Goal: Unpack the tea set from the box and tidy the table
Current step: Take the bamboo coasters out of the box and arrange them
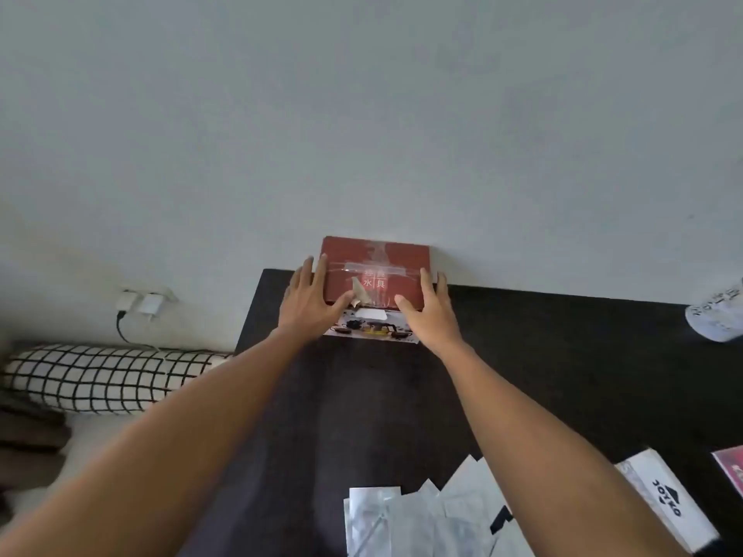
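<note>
Head camera is showing both arms reaching across the dark table (542, 355), left hand (311, 301) and right hand (428, 311) bracketing the taped red box (376, 271) against the wall (362, 114), fingers spread flat, apparently to draw it closer for opening.

Cardboard, tape and a matt dark table under your hands

Your box (376, 271) looks like red printed cardboard, with strips of glossy clear tape (374, 270) shining across its lid and a torn paper flap at the front. The table (362, 396) is dark and matt, faintly grained. Near you lie translucent plastic sleeves (406, 520) with a soft sheen and a white paperboard carton (665, 504); the checked bolster (100, 377) is woven cloth.
</note>
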